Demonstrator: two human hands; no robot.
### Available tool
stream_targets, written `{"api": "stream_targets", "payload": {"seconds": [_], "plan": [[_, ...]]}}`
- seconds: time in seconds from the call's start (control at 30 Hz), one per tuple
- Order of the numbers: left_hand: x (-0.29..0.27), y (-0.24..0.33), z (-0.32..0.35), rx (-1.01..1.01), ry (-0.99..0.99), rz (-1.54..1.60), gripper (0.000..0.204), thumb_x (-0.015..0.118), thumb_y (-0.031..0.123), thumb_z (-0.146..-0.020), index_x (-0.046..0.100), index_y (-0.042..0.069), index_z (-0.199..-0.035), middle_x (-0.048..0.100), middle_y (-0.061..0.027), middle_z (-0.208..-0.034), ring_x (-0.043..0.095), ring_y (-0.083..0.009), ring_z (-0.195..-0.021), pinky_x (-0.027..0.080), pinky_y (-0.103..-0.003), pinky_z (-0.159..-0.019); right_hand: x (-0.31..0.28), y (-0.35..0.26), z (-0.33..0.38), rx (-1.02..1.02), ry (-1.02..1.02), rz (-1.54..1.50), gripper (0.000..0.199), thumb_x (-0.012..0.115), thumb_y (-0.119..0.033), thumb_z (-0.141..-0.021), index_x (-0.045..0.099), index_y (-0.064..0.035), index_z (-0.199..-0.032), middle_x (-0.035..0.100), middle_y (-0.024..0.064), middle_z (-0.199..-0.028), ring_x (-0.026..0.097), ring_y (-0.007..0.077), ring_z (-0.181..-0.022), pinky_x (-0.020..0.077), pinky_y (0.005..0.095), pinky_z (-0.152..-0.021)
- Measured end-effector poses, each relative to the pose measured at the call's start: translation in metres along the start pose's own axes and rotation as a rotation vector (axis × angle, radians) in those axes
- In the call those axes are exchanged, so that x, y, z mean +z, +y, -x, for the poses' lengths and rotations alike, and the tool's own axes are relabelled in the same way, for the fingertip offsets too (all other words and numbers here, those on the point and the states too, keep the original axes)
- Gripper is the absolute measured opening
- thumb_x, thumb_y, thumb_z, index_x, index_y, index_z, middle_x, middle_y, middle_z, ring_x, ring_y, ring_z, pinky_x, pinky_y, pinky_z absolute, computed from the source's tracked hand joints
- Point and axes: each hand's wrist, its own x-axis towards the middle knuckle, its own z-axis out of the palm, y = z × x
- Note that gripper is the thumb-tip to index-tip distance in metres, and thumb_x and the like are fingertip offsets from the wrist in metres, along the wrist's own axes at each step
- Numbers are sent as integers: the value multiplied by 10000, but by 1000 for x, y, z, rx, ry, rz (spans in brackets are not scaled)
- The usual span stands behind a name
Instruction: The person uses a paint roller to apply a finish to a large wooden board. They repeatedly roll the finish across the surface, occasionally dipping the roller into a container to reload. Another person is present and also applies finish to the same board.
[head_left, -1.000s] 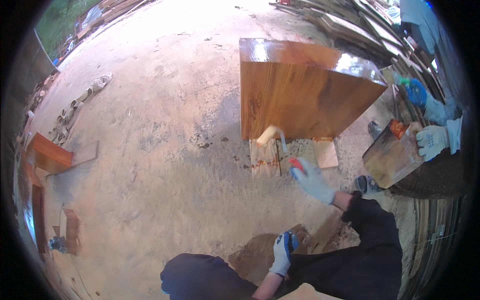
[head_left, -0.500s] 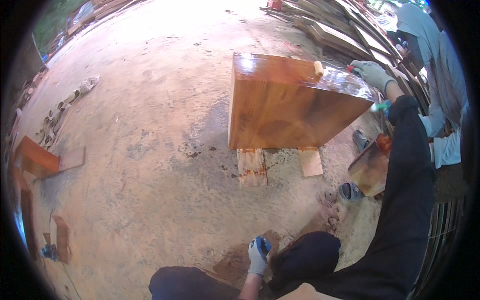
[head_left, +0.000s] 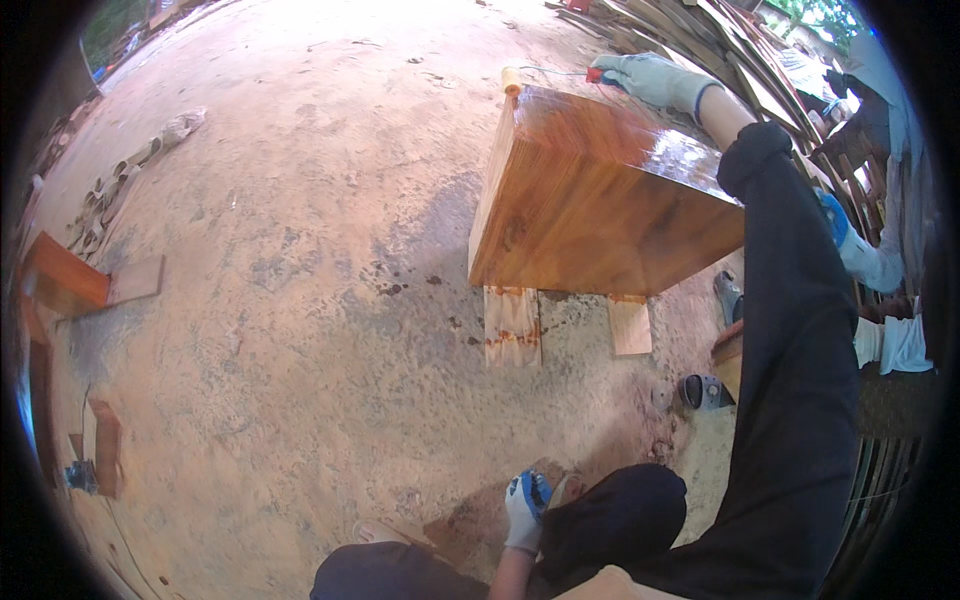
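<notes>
A large wooden block (head_left: pixel 610 220) with a glossy wet top rests on two short wood pieces, a nearer plank (head_left: pixel 513 325) and a smaller one (head_left: pixel 630 328). My right hand (head_left: pixel 655 82), in a pale work glove, reaches over the far side and grips the red handle of a small paint roller (head_left: pixel 511 80). The roller's yellowish sleeve sits at the block's far left top corner. Near my knees, my left hand (head_left: pixel 525 508) is curled closed in a white glove with a blue palm. Whatever it may hold is hidden.
Beside my right arm is another person's gloved hand (head_left: pixel 855 245). Stacked boards (head_left: pixel 700 40) lie at the back right. A grey clog (head_left: pixel 705 391) shows near a partly hidden wood block (head_left: pixel 730 360). Reddish wood pieces (head_left: pixel 70 270) stand at the left.
My right hand has carried the roller leftward across the block's top to its far left corner. My left hand stays closed near my knees. The view has shifted slightly.
</notes>
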Motion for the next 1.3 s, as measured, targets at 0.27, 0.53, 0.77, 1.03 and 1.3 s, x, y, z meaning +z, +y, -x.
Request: {"api": "stream_targets", "payload": {"seconds": [0.27, 0.53, 0.77, 1.03, 1.3], "plan": [[5, -5, 4, -28, -12, 49, 134, 544, 214, -932, 597, 93, -954, 618, -34, -819, 604, -148, -726, 514, -285, -643, 15, 74, 136, 75, -124, -39, 263, 442, -305, -968, 537, -147, -1156, 627, 198, -1058, 579, 392, -991, 441, 446, -839], [1, -16, 5, 173, -104, -204, 98, 543, 117, -904, 593, 45, -948, 611, -35, -829, 594, -144, -739, 502, -254, -651, -12, 76, 248, 530, -329, 62, 251, 432, -251, -966, 547, -128, -1152, 626, 175, -1087, 568, 378, -1033, 437, 420, -870], [-4, -30, 1, -1, -55, -126, 126, 541, 218, -929, 604, 110, -943, 619, -21, -823, 591, -137, -731, 496, -272, -633, 9, 20, 151, -28, -7, -212, 307, 396, -248, -975, 543, -128, -1216, 611, 163, -1143, 558, 371, -1053, 434, 423, -910], [-5, -48, 4, 275, -116, -286, 165, 555, 235, -921, 629, 101, -981, 632, -17, -839, 609, -144, -726, 517, -294, -646, 5, -51, 70, -60, 80, -73, 312, 401, -283, -972, 542, -168, -1225, 636, 158, -1107, 580, 390, -1015, 440, 452, -889], [3, -25, 8, -54, -76, -90, 108, 537, 202, -928, 605, 118, -926, 591, 1, -764, 585, -127, -695, 478, -250, -605, -4, 39, 245, 276, -154, 82, 248, 456, -273, -952, 546, -180, -1164, 635, 150, -1069, 587, 356, -985, 436, 451, -872]]}}
